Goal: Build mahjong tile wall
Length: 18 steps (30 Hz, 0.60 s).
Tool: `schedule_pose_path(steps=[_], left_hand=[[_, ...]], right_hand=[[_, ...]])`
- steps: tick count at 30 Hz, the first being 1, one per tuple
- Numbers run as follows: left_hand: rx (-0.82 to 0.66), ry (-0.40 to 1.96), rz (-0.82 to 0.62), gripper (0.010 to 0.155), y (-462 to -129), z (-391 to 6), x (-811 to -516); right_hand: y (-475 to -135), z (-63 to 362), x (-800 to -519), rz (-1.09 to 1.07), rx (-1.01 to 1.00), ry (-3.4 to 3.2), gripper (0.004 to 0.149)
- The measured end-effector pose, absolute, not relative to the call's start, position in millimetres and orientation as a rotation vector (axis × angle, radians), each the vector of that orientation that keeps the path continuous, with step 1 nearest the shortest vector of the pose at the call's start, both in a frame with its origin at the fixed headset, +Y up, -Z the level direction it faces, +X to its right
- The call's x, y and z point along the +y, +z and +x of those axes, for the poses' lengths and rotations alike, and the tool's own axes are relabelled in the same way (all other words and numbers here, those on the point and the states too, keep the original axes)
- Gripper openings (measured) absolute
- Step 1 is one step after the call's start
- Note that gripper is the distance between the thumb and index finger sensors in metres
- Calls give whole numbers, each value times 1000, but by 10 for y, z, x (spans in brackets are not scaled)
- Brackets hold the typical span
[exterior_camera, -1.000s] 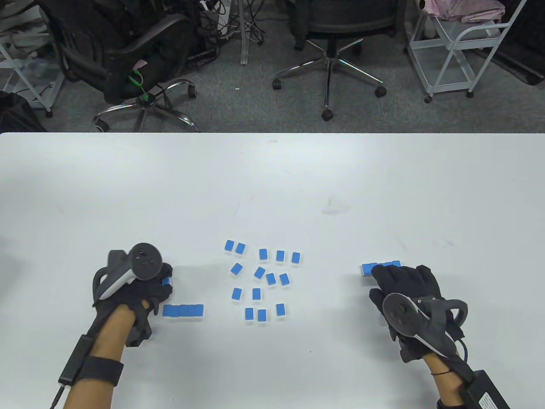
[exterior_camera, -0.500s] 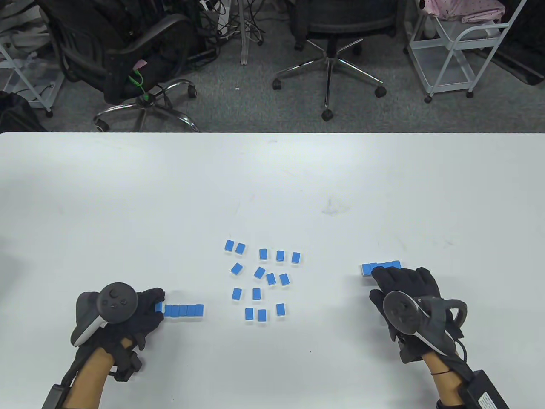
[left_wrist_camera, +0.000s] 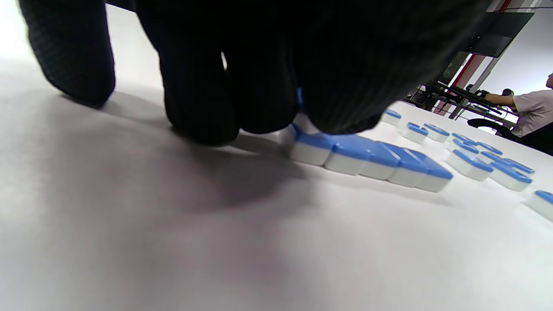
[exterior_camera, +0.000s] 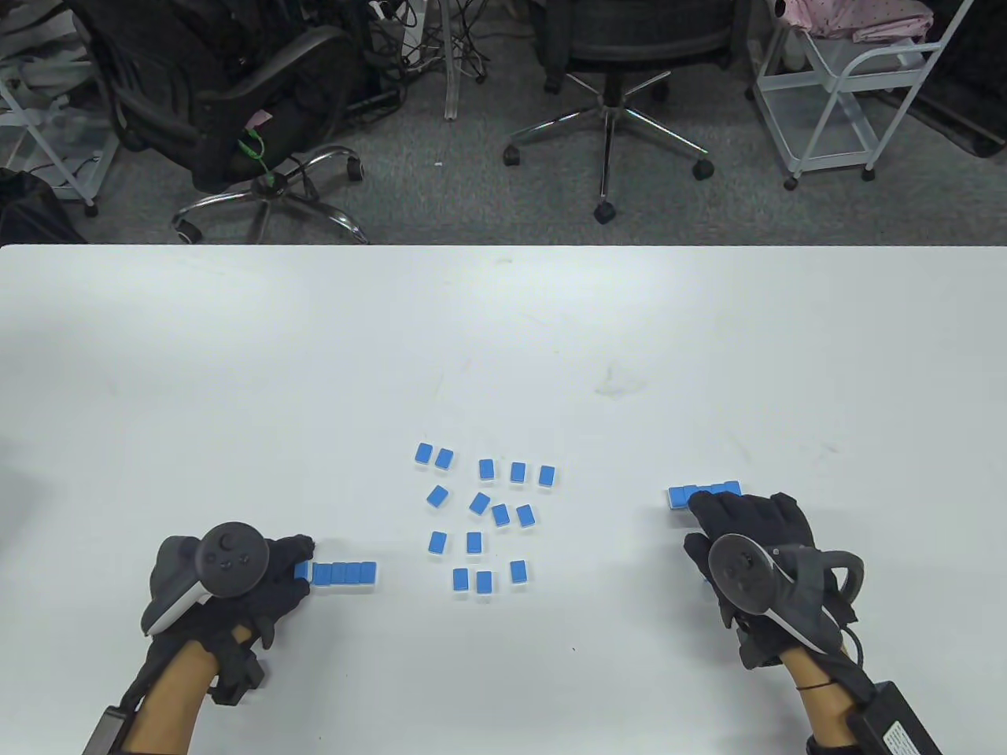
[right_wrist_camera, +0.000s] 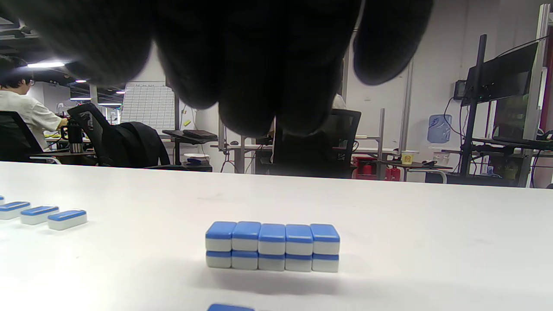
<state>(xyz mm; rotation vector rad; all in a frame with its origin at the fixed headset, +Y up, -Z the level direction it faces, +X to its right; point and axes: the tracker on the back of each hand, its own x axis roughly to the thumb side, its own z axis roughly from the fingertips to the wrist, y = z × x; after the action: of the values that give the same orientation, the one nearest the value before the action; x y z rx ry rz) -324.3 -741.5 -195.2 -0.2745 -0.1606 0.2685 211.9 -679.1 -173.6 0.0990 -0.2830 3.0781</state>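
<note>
Spanning the frame, the white table (exterior_camera: 503,338) carries all tiles. Right hand (exterior_camera: 747,543), at 4 o'clock, hovers fingers together just behind the two-high stack (right_wrist_camera: 272,247), five tiles wide, not touching it. Left hand (exterior_camera: 260,574), at 8 o'clock, presses one tile (exterior_camera: 302,571) against the left end of the flat row (exterior_camera: 344,572); its grip is hidden under the fingers (left_wrist_camera: 198,99). Loose tiles (exterior_camera: 485,515) lie at 6 o'clock, between both walls.

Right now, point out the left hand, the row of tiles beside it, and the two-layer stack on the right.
left hand (exterior_camera: 271,570), table view, glove knuckles
tile row (exterior_camera: 346,572), table view, blue tops
two-layer stack (right_wrist_camera: 272,247), right wrist view, front face
</note>
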Motion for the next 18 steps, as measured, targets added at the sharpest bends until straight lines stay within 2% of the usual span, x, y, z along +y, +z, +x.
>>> schedule_pose_path(steps=[13, 18], left_hand=[[-167, 269, -280, 58, -1942, -3233, -7424], [-143, 390, -297, 68, -1928, -3398, -7302]], right_hand=[[-1736, 2118, -6798, 104, -281, 3079, 55], [-1733, 2127, -6794, 97, -278, 3080, 55]])
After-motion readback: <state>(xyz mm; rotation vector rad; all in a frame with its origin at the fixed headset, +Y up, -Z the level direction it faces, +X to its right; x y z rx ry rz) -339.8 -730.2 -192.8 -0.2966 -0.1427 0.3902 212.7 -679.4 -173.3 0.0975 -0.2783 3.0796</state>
